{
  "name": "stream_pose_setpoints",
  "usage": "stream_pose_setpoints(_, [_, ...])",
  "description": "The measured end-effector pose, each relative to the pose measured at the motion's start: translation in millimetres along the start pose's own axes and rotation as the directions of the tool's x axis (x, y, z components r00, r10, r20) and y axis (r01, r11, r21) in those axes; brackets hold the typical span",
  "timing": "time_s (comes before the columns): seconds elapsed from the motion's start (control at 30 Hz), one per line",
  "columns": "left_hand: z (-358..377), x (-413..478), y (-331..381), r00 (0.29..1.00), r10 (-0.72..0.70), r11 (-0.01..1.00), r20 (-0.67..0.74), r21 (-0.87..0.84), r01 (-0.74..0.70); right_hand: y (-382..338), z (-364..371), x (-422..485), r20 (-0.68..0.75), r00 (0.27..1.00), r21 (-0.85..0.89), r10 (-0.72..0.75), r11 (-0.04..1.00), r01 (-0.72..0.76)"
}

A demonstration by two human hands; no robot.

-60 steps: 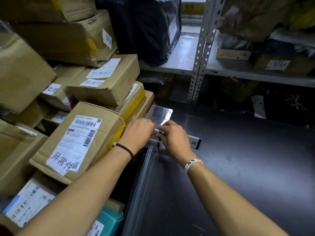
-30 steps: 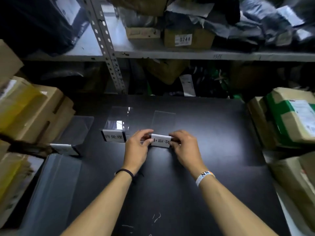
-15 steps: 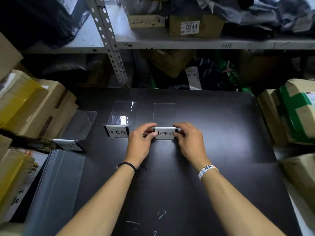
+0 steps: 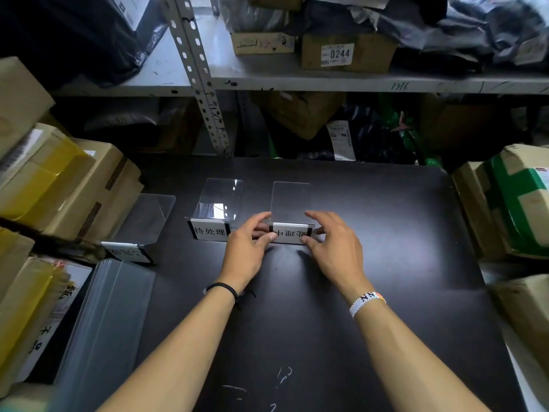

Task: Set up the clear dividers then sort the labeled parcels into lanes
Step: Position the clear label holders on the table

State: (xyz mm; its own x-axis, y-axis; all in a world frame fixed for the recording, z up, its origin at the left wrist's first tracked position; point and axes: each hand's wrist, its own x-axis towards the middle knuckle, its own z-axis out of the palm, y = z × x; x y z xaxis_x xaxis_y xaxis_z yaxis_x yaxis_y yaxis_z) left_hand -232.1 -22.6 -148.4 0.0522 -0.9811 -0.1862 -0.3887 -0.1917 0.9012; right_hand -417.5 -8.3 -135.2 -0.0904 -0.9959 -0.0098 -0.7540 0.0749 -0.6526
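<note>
Three clear dividers with white label strips stand on the black table (image 4: 371, 263). The left divider (image 4: 142, 221) sits by the cardboard stack, the middle divider (image 4: 218, 203) beside it. My left hand (image 4: 246, 245) and my right hand (image 4: 332, 245) pinch the two ends of the label strip of the right divider (image 4: 291, 200), which rests upright on the table. A stack of spare clear dividers (image 4: 104, 316) lies at the table's left front. Labeled cardboard parcels are piled on the left (image 4: 74, 185) and on the right (image 4: 511, 203).
A grey metal shelf (image 4: 297, 80) with a perforated upright post (image 4: 202, 75) runs behind the table, holding boxes and dark bags, one box tagged 0244 (image 4: 344, 53). More parcels sit beneath it. Chalk marks show near the table's front edge.
The view swung from the left parcel stack to the table centre. Both hands carried the third divider there and set it down right of the middle one; it has barely shifted since.
</note>
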Motion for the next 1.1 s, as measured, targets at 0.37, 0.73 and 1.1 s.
stream_pose_setpoints(0.37, [-149, -43, 23, 0.929, 0.338, 0.868, -0.15, 0.431, -0.246, -154, 53, -20, -0.01, 0.941, 0.078, -0.339, 0.938, 0.338])
stream_pose_setpoints(0.73, [-266, -3, -3, 0.98, -0.132, 0.416, 0.151, 0.905, -0.083, -240, 165, -24, 0.323, 0.885, 0.032, -0.336, 0.938, 0.345])
stream_pose_setpoints(1.1, [-258, -1, -12, 0.985, -0.035, 0.144, 0.166, 0.977, -0.16, -238, 176, -11, 0.293, 0.898, -0.066, -0.327, 0.93, 0.36])
